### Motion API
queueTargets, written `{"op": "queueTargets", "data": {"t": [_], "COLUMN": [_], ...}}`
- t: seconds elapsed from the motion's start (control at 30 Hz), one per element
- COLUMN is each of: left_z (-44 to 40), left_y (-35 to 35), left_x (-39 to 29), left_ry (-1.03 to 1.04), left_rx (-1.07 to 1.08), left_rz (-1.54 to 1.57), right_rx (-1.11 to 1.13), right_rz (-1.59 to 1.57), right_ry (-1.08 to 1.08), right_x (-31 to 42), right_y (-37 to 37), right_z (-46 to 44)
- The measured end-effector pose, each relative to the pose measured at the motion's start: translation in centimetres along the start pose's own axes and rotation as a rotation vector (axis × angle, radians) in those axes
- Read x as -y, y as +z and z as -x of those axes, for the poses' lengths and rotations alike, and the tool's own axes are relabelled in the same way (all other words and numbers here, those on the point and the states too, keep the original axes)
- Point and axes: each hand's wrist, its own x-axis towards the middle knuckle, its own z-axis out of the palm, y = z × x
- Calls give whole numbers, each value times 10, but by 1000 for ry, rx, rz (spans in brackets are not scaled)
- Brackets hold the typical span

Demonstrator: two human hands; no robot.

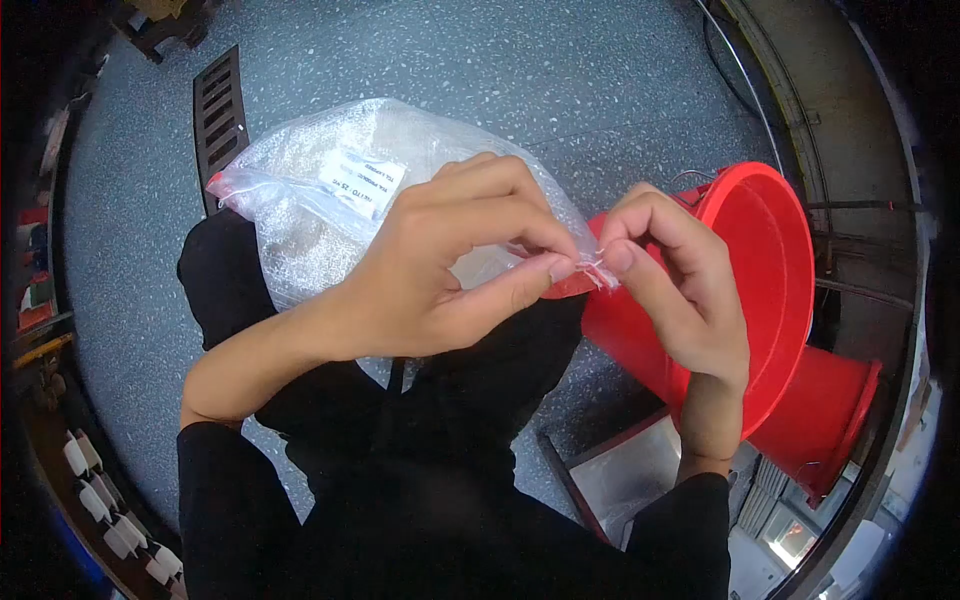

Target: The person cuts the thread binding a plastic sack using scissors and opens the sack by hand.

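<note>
A translucent woven plastic sack (300,150) with a printed white label (365,183) lies across my lap and knees. One end of it, a gathered corner with white stitching thread (594,266), comes up between my hands. My left hand (470,255) is closed, thumb and forefinger pinched on the thread at that corner. Just to its right, my right hand (685,290) pinches the same thread between thumb and curled forefinger. The fingertips are a small gap apart. Part of the sack is hidden behind my left hand and forearm.
A large red bucket (760,300) stands tilted right beside my right hand, with another red bucket (822,415) past it. A dark slotted metal strip (218,120) lies on the speckled floor (480,60). A metal-topped piece (625,470) sits below the bucket.
</note>
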Motion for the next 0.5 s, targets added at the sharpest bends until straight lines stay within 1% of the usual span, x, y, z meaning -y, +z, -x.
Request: {"op": "queueTargets", "data": {"t": [0.03, 0.1, 0.2, 0.3, 0.33, 0.4, 0.5], "left_z": [0, -1, 0, -2, -3, -4, 1], "left_y": [-1, -2, -2, -2, -3, -2, 3], "left_x": [0, -1, -1, 0, -2, -7, -1], "left_ry": [7, 20, -39, 14, 37, 84, 252], "left_rx": [2, 7, 20, 23, 19, 12, -39], "left_rz": [-8, -25, 27, 5, -49, -156, -346], "right_rx": [-9, -20, -41, -52, -53, -34, 49], "right_rz": [3, -11, -20, -22, -23, -3, -41], "right_ry": [-20, 14, 63, 68, 63, -17, -140], "right_x": [-1, 3, 3, 3, 4, 5, 8], "right_y": [1, 1, 1, 0, 0, -2, -4], "right_z": [0, 0, 1, 2, 2, 1, -1]}}
